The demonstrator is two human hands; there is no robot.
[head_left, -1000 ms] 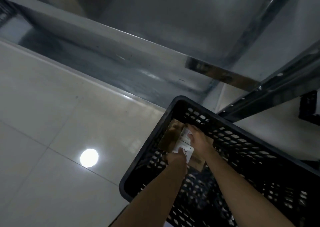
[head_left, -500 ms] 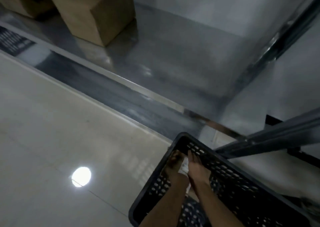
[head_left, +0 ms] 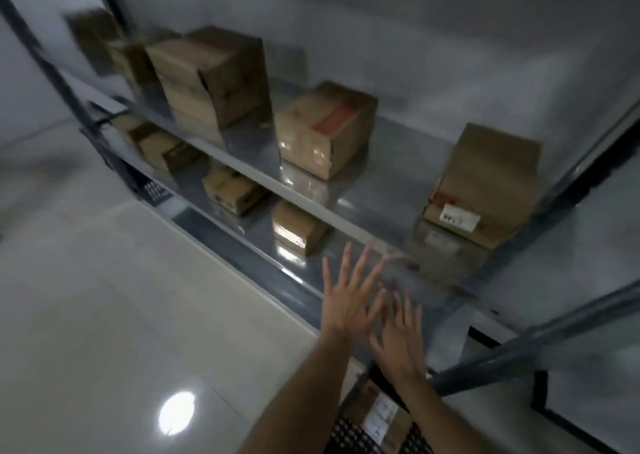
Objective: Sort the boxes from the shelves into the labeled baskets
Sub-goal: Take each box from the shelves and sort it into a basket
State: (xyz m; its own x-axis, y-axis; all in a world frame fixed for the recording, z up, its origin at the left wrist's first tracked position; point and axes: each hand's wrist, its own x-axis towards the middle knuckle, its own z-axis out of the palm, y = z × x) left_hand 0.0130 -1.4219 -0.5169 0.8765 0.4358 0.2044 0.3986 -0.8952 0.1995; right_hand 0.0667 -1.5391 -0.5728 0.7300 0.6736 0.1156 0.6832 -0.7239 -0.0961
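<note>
Since the left hand (head_left: 348,303) and right hand (head_left: 398,344), lower centre, are empty w/ fingers spread, best go for the labelled box (head_left: 485,183) at right: read label first, grip both sides. Vs 1 s ago: hands have left the basket (head_left: 346,434); the sorted box (head_left: 374,408) lies inside, bottom centre.

Bare forearms (head_left: 301,394) end in a left grip (head_left: 346,303) and right grip (head_left: 398,344) with long slim fingers (head_left: 344,266).
</note>
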